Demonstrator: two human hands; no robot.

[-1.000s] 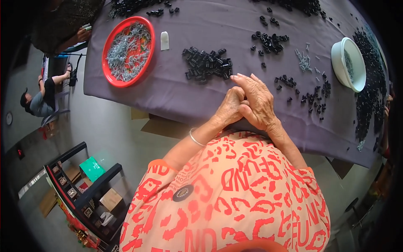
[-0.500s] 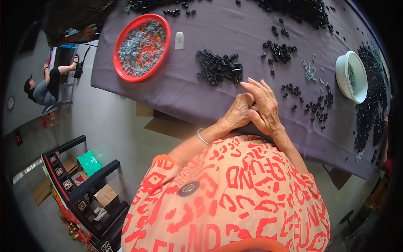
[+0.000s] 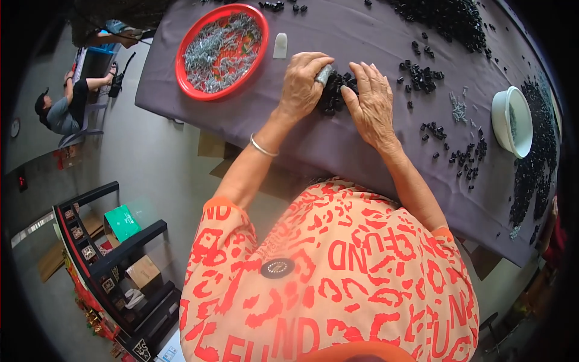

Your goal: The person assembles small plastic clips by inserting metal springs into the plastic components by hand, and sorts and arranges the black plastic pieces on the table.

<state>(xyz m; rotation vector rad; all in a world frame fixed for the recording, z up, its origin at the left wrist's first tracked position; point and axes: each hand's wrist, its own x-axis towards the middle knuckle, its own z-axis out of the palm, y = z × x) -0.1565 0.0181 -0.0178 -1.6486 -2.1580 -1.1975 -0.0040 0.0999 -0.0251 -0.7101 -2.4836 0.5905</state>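
Both my hands are at a heap of small black plastic pieces [image 3: 339,90] on the purple-grey tablecloth. My left hand [image 3: 303,85], a bracelet on its wrist, is at the heap's left side with fingers curled. A grey cover or small grey piece [image 3: 324,75] shows at its thumb; which of these it is, I cannot tell. Whatever lies inside those fingers is hidden. Along the heap's right side, my right hand [image 3: 373,102] rests with fingers stretched out and thumb apart, its fingertips touching or close to the black pieces.
Left of my hands is a red round tray [image 3: 263,57] of small clear-grey pins, with a whitish tab [image 3: 280,46] nearby. Rightward lie loose black pieces [image 3: 422,77], clear pins [image 3: 458,107] and a pale bowl [image 3: 500,123]. A larger black pile [image 3: 446,24] spreads at the back.
My hands were together near the table's front edge, touching each other. They have moved forward and apart, to either side of the black heap. The view has shifted slightly.
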